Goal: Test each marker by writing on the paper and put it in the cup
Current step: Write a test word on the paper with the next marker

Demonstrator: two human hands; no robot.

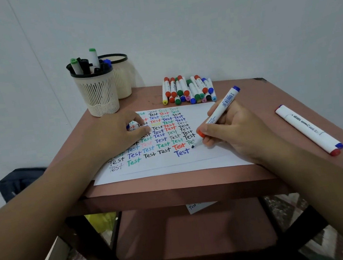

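Head view: right hand (239, 128) grip pinches a blue-capped marker (218, 115), tip down on the paper (170, 166) just right of the last blue "Test". Left hand (113, 136) lies on the paper's left side, fingers curled; a bit of blue shows under them, cannot tell what. Cup (97, 91) with markers stands at the counter (256, 171) back-left. Marker pile (189, 89) behind the paper.

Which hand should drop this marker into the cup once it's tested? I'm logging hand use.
Probably the right hand: it already grips the marker, tip on the paper. The left hand lies nearer the cup but holds the sheet down, pinching something blue.
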